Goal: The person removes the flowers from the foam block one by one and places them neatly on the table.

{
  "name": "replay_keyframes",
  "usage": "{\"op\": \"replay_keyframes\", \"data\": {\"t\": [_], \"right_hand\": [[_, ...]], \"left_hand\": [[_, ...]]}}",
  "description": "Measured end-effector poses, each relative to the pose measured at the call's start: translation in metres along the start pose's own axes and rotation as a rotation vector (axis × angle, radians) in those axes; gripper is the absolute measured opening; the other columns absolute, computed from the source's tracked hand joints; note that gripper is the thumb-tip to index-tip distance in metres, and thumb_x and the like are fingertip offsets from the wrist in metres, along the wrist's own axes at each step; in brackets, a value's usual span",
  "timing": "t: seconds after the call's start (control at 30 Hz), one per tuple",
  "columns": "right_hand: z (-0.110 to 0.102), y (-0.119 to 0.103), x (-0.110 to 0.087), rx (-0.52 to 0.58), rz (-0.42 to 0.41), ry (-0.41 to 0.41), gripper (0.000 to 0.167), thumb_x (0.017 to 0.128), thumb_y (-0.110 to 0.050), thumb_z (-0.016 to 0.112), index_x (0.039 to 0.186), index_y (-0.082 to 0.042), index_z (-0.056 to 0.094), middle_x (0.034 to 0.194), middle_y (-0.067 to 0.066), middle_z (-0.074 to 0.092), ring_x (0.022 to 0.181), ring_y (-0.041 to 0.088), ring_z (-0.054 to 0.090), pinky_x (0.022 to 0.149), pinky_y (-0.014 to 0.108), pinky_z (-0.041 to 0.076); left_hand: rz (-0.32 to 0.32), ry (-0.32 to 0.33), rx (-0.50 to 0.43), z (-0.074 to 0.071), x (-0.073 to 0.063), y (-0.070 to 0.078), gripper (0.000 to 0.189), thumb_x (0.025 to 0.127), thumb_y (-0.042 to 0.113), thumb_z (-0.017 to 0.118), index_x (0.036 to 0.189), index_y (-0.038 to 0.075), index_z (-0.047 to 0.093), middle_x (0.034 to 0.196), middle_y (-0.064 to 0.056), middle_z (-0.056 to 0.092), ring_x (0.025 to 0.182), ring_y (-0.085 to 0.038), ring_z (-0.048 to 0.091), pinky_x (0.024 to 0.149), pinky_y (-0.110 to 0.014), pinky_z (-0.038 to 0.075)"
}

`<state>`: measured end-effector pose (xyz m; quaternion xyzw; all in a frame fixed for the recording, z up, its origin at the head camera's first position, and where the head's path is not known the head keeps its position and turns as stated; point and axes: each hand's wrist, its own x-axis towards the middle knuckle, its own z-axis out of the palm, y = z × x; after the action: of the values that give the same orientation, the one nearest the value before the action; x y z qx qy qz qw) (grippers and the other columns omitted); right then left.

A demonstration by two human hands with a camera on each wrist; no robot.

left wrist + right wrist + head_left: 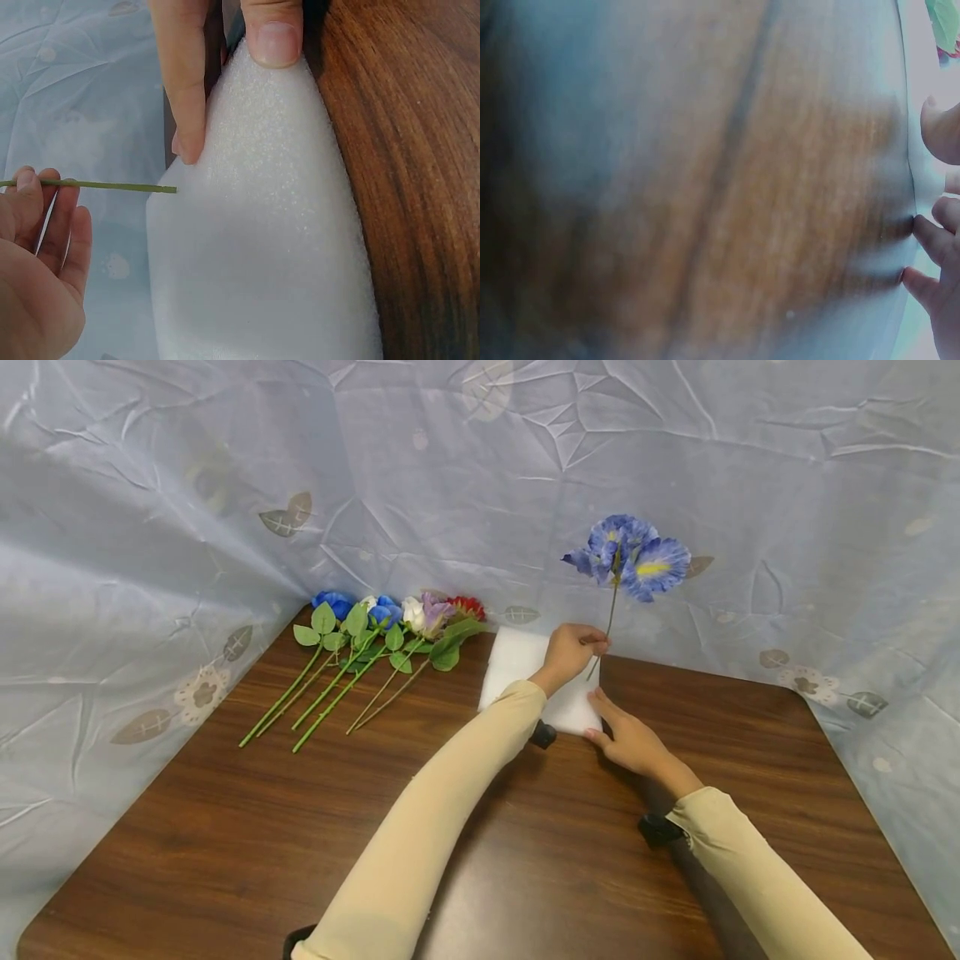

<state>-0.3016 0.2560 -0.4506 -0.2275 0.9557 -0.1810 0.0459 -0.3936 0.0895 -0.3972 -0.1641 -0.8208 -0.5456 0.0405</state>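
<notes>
My left hand (572,653) pinches the thin green stem of an artificial iris (651,568), blue-violet with yellow streaks. The flower stands nearly upright, leaning slightly right. Below it lies a white foam block (517,653). In the left wrist view the cut stem end (171,190) shows against the foam; whether it touches, I cannot tell. My right hand (633,743) rests its thumb and extended fingers against the block's right end. That hand's fingers (930,240) appear at the right edge of the right wrist view.
Left of the foam, several artificial flowers (375,647) lie on the brown wooden table (525,860), blue, white, purple and red, their stems pointing toward me. A grey patterned cloth (465,485) hangs behind and beside the table.
</notes>
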Motion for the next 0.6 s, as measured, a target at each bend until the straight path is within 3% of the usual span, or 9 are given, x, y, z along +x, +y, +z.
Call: {"op": "replay_keyframes", "data": {"t": [0.27, 0.47, 0.6], "right_hand": [[0.001, 0.000, 0.000, 0.000, 0.009, -0.007, 0.072, 0.107, -0.036, 0.052, 0.161, -0.001, 0.021, 0.168, 0.024, 0.015, 0.148, 0.047, 0.033, 0.118, 0.063, 0.034], [0.000, -0.001, -0.001, -0.008, 0.007, 0.001, 0.071, 0.107, -0.036, 0.052, 0.161, 0.000, 0.022, 0.167, 0.024, 0.016, 0.147, 0.048, 0.033, 0.117, 0.063, 0.034], [0.000, -0.001, -0.002, -0.006, 0.005, -0.001, 0.071, 0.107, -0.036, 0.051, 0.161, 0.000, 0.022, 0.168, 0.024, 0.016, 0.148, 0.047, 0.033, 0.118, 0.063, 0.033]], "left_hand": [[0.004, 0.032, -0.039, -0.005, -0.001, 0.002, 0.018, 0.098, 0.019, 0.068, 0.110, 0.010, 0.079, 0.104, -0.005, 0.080, 0.092, -0.016, 0.075, 0.081, -0.017, 0.055], [0.067, 0.064, -0.133, -0.009, 0.002, 0.010, 0.021, 0.098, 0.014, 0.067, 0.112, 0.002, 0.077, 0.108, -0.010, 0.079, 0.092, -0.020, 0.077, 0.081, -0.017, 0.058], [0.090, 0.054, -0.142, -0.011, 0.004, 0.013, 0.018, 0.097, 0.013, 0.069, 0.109, 0.002, 0.078, 0.106, -0.010, 0.079, 0.090, -0.019, 0.077, 0.078, -0.012, 0.056]]}}
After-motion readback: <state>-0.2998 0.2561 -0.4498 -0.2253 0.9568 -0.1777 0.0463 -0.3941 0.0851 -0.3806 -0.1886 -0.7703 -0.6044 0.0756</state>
